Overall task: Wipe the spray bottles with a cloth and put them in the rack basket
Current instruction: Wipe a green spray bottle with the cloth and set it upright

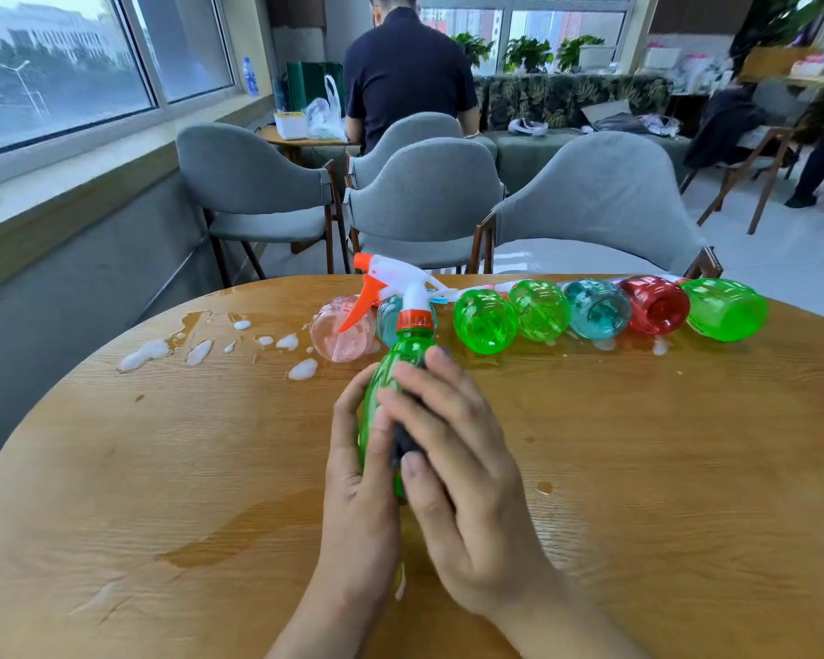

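Starting at the left, I am looking at foamy white puddles [146,354] lying on the wooden tabletop [662,468] — a sign, I judge, that the bottles are wet and need the wiping. Just right of the foam, a pink bottle [341,332] is lying on its side, its base facing me and nothing visible inside.

At the centre I am watching my left hand [358,492] wrapping the lower body of the green spray bottle [391,373], holding it tilted away with its orange-and-white trigger head [391,283] pointing up and left — steadying it, I think, so the other hand can rub. My right hand [462,473] is pressing a dark cloth [405,435] against the bottle's side, fingers curled over it; most of the cloth is hidden under them.

Further right, a row of bottles [600,309] — green, green, teal, red, green — is lying on its sides along the far edge, bases toward me, all looking empty and waiting their turn.

The rack basket is not showing anywhere.
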